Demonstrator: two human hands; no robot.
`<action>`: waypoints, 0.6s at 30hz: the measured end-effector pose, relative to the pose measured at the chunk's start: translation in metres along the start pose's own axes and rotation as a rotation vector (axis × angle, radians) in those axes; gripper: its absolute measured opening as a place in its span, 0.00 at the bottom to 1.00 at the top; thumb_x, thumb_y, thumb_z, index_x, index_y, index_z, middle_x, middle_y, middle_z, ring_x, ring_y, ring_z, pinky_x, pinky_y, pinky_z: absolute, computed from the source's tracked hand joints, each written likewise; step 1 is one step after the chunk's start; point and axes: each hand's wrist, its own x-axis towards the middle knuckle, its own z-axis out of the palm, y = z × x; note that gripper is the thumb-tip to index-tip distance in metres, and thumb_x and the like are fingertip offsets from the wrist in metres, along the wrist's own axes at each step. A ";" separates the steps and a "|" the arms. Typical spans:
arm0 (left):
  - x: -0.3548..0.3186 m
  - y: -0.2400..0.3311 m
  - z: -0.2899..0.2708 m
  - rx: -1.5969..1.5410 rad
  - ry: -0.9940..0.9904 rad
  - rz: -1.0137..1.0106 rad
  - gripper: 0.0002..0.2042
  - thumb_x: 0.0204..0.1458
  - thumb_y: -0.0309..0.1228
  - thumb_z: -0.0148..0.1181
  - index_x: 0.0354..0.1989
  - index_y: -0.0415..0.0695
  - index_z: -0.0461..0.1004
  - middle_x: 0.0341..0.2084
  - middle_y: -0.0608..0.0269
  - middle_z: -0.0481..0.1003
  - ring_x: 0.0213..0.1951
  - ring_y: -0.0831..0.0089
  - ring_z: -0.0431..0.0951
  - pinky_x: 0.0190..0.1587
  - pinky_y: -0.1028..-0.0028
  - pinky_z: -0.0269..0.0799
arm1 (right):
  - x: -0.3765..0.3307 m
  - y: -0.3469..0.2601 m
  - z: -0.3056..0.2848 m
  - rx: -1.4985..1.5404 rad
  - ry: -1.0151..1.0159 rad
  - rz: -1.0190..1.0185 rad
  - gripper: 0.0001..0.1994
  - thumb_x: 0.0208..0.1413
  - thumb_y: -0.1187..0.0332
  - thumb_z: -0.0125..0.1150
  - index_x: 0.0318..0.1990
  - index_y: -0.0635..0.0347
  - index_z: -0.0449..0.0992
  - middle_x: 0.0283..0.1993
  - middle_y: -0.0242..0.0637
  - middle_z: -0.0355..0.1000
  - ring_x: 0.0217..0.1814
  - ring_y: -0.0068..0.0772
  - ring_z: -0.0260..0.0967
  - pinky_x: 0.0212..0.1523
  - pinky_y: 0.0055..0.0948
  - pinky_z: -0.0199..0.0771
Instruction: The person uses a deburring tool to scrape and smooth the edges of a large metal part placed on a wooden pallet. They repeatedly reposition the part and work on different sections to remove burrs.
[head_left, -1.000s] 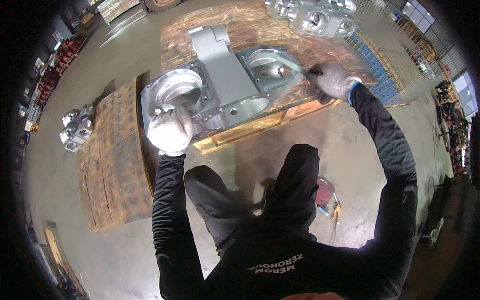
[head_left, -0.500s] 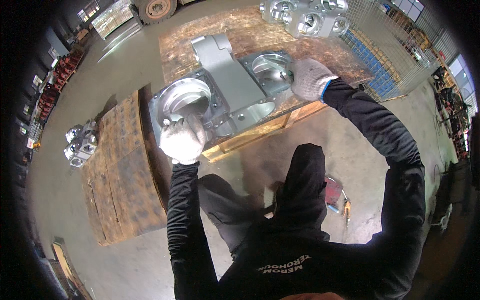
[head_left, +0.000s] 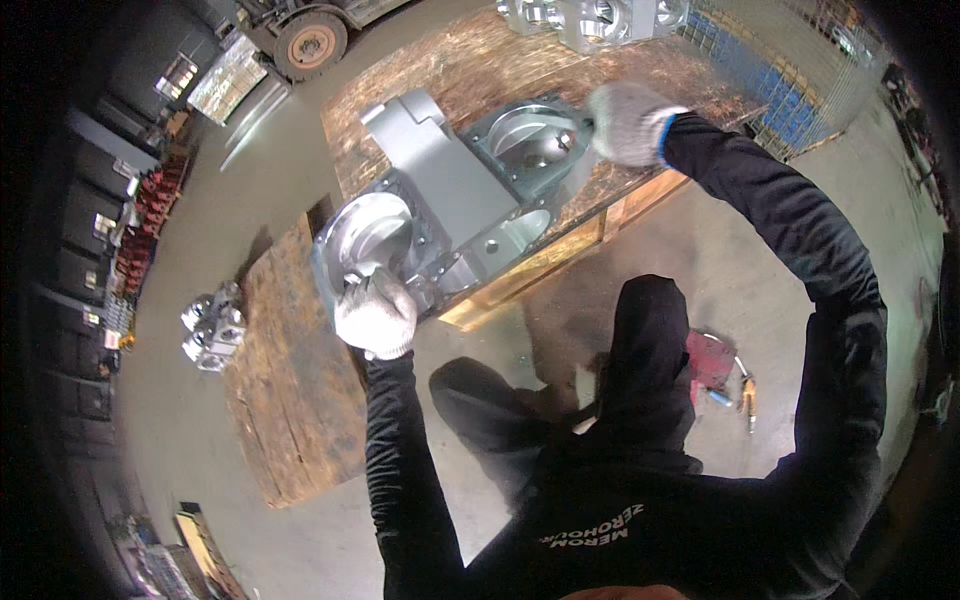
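Note:
A large silvery metal casting [head_left: 455,185] lies on a worn wooden bench top. It has a round bore at each end and a raised block between them. My left hand [head_left: 376,314], in a pale knitted glove, is closed on the near rim of the left bore [head_left: 370,228], its fingertips curled over the edge. At the casting's right end is my right hand [head_left: 630,125], gloved likewise, beside the flange of the right bore [head_left: 530,145]. That hand is smeared by motion, and its fingers are turned away, so anything in them is hidden.
More castings [head_left: 595,22] stand at the bench's far edge, and another cluster [head_left: 214,326] is beyond a lower wooden platform [head_left: 295,380] on the left. A wire cage [head_left: 800,80] is at the right. A red object [head_left: 710,360] and an orange-handled tool [head_left: 749,400] lie near my legs.
The whole view has turned and shifted slightly. My right hand has moved a little off the right bore toward the casting's outer end. My left hand keeps its place on the near rim.

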 end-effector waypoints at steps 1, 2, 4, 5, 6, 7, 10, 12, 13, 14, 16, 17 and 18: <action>0.003 0.004 0.002 0.000 0.005 -0.005 0.11 0.56 0.28 0.55 0.23 0.41 0.77 0.14 0.53 0.72 0.17 0.54 0.74 0.24 0.60 0.72 | 0.005 0.008 0.013 -0.020 0.074 -0.117 0.14 0.51 0.63 0.60 0.30 0.68 0.83 0.22 0.53 0.76 0.29 0.52 0.79 0.38 0.48 0.80; 0.004 0.005 0.004 0.005 0.008 -0.010 0.11 0.57 0.28 0.55 0.22 0.40 0.77 0.14 0.52 0.72 0.17 0.53 0.74 0.23 0.59 0.72 | 0.011 0.003 0.016 -0.076 0.029 -0.115 0.13 0.50 0.64 0.61 0.29 0.67 0.83 0.24 0.53 0.77 0.30 0.53 0.80 0.39 0.48 0.80; 0.003 0.005 0.005 0.033 0.072 0.037 0.10 0.57 0.27 0.55 0.23 0.40 0.77 0.15 0.53 0.73 0.18 0.53 0.75 0.23 0.58 0.73 | 0.012 -0.007 0.015 -0.127 0.009 -0.157 0.11 0.49 0.65 0.63 0.30 0.66 0.83 0.27 0.54 0.78 0.33 0.53 0.81 0.40 0.47 0.81; -0.003 0.001 0.006 0.052 0.106 0.060 0.10 0.56 0.28 0.55 0.24 0.40 0.77 0.16 0.53 0.73 0.18 0.53 0.75 0.23 0.58 0.73 | 0.006 -0.011 0.011 -0.121 0.036 -0.201 0.10 0.49 0.66 0.64 0.31 0.65 0.84 0.29 0.54 0.79 0.35 0.54 0.81 0.40 0.46 0.81; -0.009 -0.004 0.007 0.043 0.083 0.018 0.09 0.56 0.27 0.56 0.24 0.40 0.76 0.17 0.54 0.74 0.19 0.53 0.76 0.24 0.58 0.73 | 0.002 -0.012 0.006 -0.116 0.062 -0.246 0.10 0.48 0.67 0.65 0.32 0.64 0.84 0.30 0.54 0.79 0.37 0.54 0.82 0.41 0.46 0.81; -0.013 -0.008 0.003 0.063 0.092 0.027 0.09 0.56 0.27 0.56 0.24 0.41 0.76 0.17 0.54 0.74 0.19 0.53 0.76 0.24 0.58 0.73 | 0.003 -0.011 0.003 -0.127 0.064 -0.303 0.10 0.48 0.67 0.66 0.37 0.60 0.84 0.34 0.52 0.80 0.39 0.53 0.81 0.43 0.46 0.81; -0.004 0.004 0.004 0.029 -0.033 -0.038 0.09 0.55 0.26 0.55 0.23 0.42 0.74 0.18 0.54 0.74 0.19 0.53 0.75 0.23 0.57 0.71 | -0.005 0.027 -0.010 -0.196 0.126 -0.455 0.20 0.48 0.68 0.69 0.52 0.46 0.83 0.40 0.43 0.81 0.45 0.50 0.80 0.46 0.46 0.81; -0.003 0.005 0.018 0.050 0.077 0.023 0.09 0.55 0.26 0.55 0.22 0.42 0.73 0.17 0.55 0.73 0.18 0.53 0.74 0.23 0.57 0.71 | -0.008 0.048 -0.028 -0.233 0.051 -0.505 0.21 0.49 0.66 0.70 0.54 0.44 0.82 0.41 0.40 0.82 0.45 0.47 0.81 0.45 0.44 0.81; -0.004 0.002 0.017 0.078 0.121 0.049 0.09 0.55 0.26 0.55 0.22 0.42 0.73 0.17 0.55 0.73 0.18 0.53 0.74 0.23 0.57 0.70 | -0.009 0.050 -0.039 -0.229 -0.012 -0.551 0.22 0.49 0.65 0.71 0.55 0.43 0.82 0.41 0.39 0.82 0.45 0.46 0.80 0.45 0.44 0.81; -0.007 0.002 0.012 0.076 0.087 0.026 0.10 0.55 0.26 0.54 0.21 0.42 0.73 0.16 0.55 0.72 0.18 0.52 0.73 0.23 0.57 0.70 | -0.007 0.061 -0.037 -0.228 0.023 -0.610 0.23 0.49 0.63 0.72 0.56 0.43 0.82 0.40 0.38 0.82 0.44 0.44 0.80 0.44 0.43 0.80; -0.013 -0.002 0.004 0.133 0.094 0.066 0.11 0.59 0.26 0.53 0.26 0.37 0.76 0.19 0.50 0.76 0.19 0.51 0.76 0.23 0.57 0.72 | 0.001 0.064 -0.048 -0.268 -0.071 -0.603 0.24 0.48 0.62 0.74 0.56 0.42 0.82 0.40 0.37 0.83 0.44 0.44 0.81 0.45 0.41 0.80; -0.015 -0.005 0.003 0.158 0.102 0.087 0.12 0.61 0.27 0.52 0.28 0.35 0.78 0.21 0.48 0.78 0.19 0.50 0.77 0.24 0.57 0.73 | 0.006 0.061 -0.057 -0.309 -0.165 -0.546 0.24 0.47 0.62 0.74 0.56 0.42 0.83 0.41 0.37 0.83 0.44 0.43 0.81 0.46 0.40 0.80; -0.013 -0.007 0.005 0.141 0.167 0.100 0.12 0.60 0.26 0.52 0.27 0.36 0.79 0.21 0.47 0.78 0.20 0.50 0.77 0.23 0.57 0.72 | 0.016 0.069 -0.056 -0.235 -0.144 -0.565 0.24 0.45 0.64 0.75 0.54 0.43 0.83 0.41 0.37 0.83 0.44 0.42 0.82 0.45 0.40 0.81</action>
